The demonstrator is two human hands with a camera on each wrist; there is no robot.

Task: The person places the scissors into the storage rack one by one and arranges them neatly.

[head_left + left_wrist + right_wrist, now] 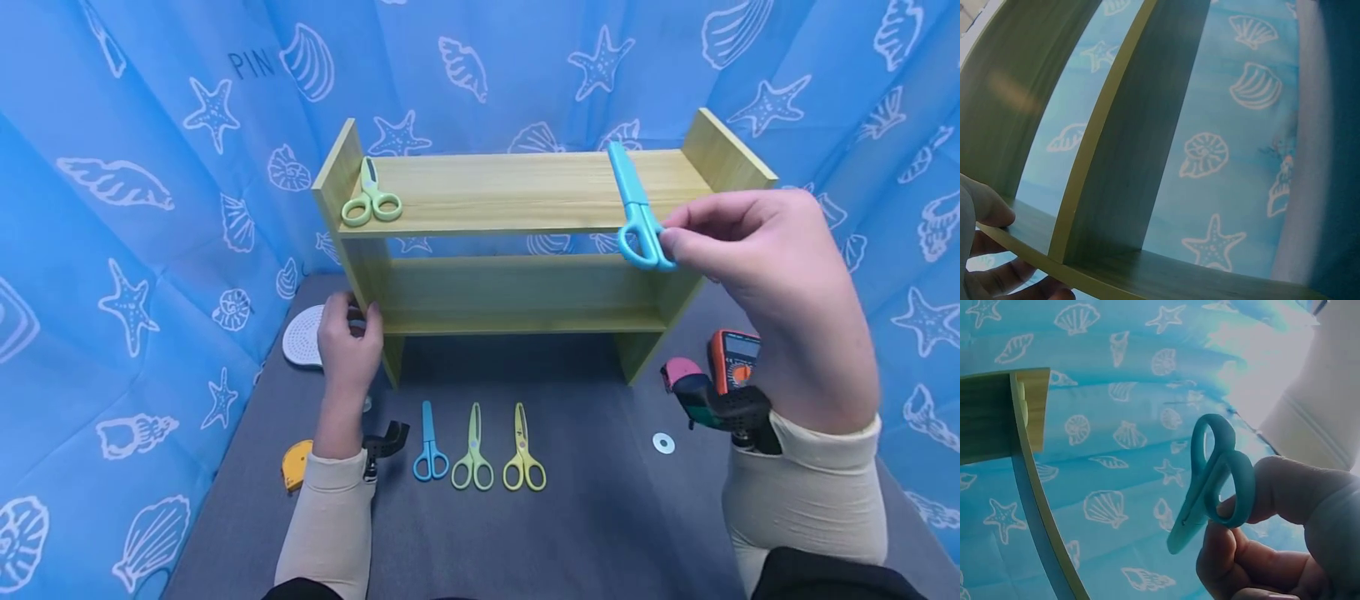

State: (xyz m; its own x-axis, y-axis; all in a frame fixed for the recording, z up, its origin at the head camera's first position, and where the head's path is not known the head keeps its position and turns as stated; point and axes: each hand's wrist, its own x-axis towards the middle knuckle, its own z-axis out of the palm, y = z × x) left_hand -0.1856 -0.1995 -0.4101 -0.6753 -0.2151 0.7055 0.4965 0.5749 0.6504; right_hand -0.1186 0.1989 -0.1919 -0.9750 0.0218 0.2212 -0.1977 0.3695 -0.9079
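A wooden two-tier shelf (517, 196) stands on a grey table. My right hand (738, 242) pinches the handles of teal scissors (636, 212), whose blade lies over the top board's right part. The right wrist view shows those scissors (1213, 481) held between thumb and fingers. My left hand (348, 337) grips the shelf's left side panel low down; its fingers (988, 209) curl round the panel's edge. Green scissors (370, 198) lie on the top board's left end. On the table in front lie blue scissors (430, 446), green scissors (473, 452) and yellow-green scissors (522, 452).
A white perforated disc (303, 337) lies left of the shelf. A yellow tape measure (294, 464) sits by my left sleeve. An orange multimeter (733, 358), a pink-topped tool (686, 379) and a small washer (663, 442) lie at the right. Blue seashell cloth surrounds the table.
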